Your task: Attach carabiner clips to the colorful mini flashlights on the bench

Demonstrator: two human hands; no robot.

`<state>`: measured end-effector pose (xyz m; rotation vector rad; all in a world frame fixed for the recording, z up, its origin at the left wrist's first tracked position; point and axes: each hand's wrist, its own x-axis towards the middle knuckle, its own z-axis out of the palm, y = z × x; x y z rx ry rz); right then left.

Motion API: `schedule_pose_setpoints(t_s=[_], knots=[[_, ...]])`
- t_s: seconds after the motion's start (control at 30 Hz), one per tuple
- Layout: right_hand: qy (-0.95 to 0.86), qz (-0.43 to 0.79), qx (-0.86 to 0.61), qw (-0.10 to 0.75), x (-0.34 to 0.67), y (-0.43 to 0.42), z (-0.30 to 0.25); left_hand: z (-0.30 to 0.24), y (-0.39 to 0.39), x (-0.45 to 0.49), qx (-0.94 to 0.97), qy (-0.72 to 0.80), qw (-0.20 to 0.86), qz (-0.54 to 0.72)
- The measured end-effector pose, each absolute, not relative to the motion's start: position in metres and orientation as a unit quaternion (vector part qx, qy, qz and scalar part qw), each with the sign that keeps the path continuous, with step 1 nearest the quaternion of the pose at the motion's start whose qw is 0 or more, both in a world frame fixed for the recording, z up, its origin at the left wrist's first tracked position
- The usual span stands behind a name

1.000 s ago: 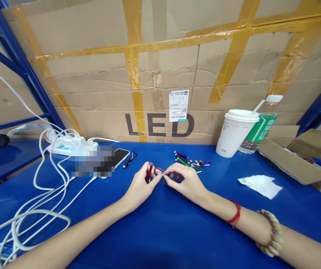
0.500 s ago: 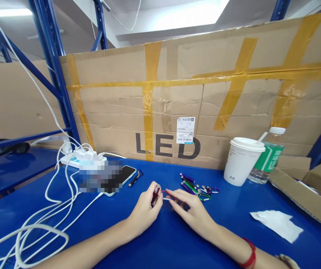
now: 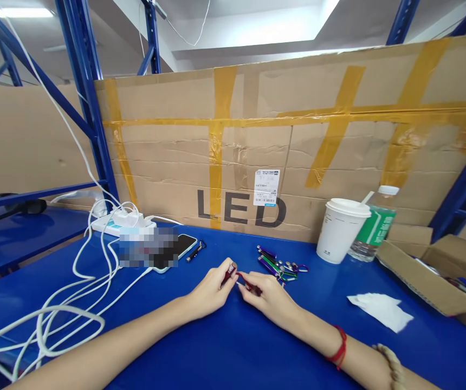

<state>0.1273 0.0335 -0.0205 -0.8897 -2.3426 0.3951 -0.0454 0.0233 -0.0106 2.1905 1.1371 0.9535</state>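
Observation:
My left hand (image 3: 211, 292) is closed around a small dark red metal tube (image 3: 228, 273), shaped like a keychain flashlight, with its upper end showing above the fingers. Facing it, my right hand (image 3: 271, 295) pinches a red carabiner clip (image 3: 244, 278), partly hidden by the fingers. The clip reaches across to my left fingertips; whether it is joined to the tube I cannot tell. Beyond my right hand lie several purple and green tubes (image 3: 269, 265) with clips and small round silver pieces (image 3: 287, 265).
A black tube with a clip (image 3: 195, 252) lies beside a phone (image 3: 176, 252). White cables (image 3: 82, 309) and a power strip (image 3: 111, 225) are at left. At right stand a paper cup (image 3: 341, 233), a bottle (image 3: 375, 227), a tissue (image 3: 381, 310) and an open carton (image 3: 420, 276).
My view has shifted slightly. My hands have drawn closer together, and the red carabiner is nearer the tube and more covered by my right fingers.

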Motion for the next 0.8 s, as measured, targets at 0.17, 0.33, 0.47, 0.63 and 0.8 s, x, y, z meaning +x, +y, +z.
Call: schedule_pose_setpoints(t_s=[0.17,0.33,0.47,0.63,0.8], knots=[[-0.883,0.137,-0.317,0.318,0.1264,0.0357,-0.0221,-0.0079,0.0224,-0.0428,0.804,0.421,0.237,0.347],[-0.875,0.123,-0.325,0.337,0.1277,0.0361,-0.0185,-0.0044,0.0202,-0.0409,0.805,0.432,0.24,0.328],[-0.867,0.128,-0.315,0.363,0.1289,0.0345,-0.016,-0.0061,0.0214,-0.0402,0.792,0.402,0.285,0.361],[-0.852,0.104,-0.314,0.406,0.1292,0.0333,-0.0138,-0.011,0.0281,-0.0389,0.715,0.378,0.384,0.444],[-0.859,0.089,-0.299,0.406,0.1294,0.0326,-0.0154,-0.0082,0.0255,-0.0373,0.672,0.395,0.431,0.455]])
